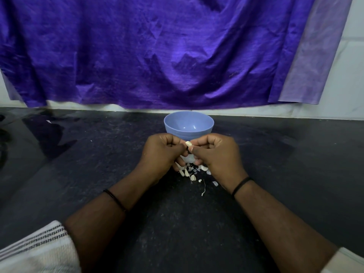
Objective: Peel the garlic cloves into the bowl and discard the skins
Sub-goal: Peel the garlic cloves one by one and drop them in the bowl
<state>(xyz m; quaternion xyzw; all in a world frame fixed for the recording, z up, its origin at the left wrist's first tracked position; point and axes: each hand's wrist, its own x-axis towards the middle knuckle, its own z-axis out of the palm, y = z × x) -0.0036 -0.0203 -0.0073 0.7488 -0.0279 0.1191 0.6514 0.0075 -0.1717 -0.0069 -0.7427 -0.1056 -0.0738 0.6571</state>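
— Fingers first: what's each hand doing?

— Left hand (160,149) is curled w/ fingers (178,149) pinching one side of a garlic clove (188,143); right hand (214,152) is curled too, thumb & forefinger pinching the clove's other side. Both grip it, held just above the counter (98,154), in front of the bowl.

— And going left to right, what's around?

— Far left, bottom: my striped sleeve (35,247). Black band on each wrist. Centre: the clove between my fingertips, and under my hands a small pile of cloves & skins (187,172) on the dark counter, partly hidden by my palms. Can't tell which bits are peeled. A few stray skin flakes (215,183) lie just right of the pile.

— Bowl?

— Blue bowl (188,123) stands upright just behind my hands, near the wall; what I see of its inside has no garlic in it. Purple cloth (157,52) hangs behind it.
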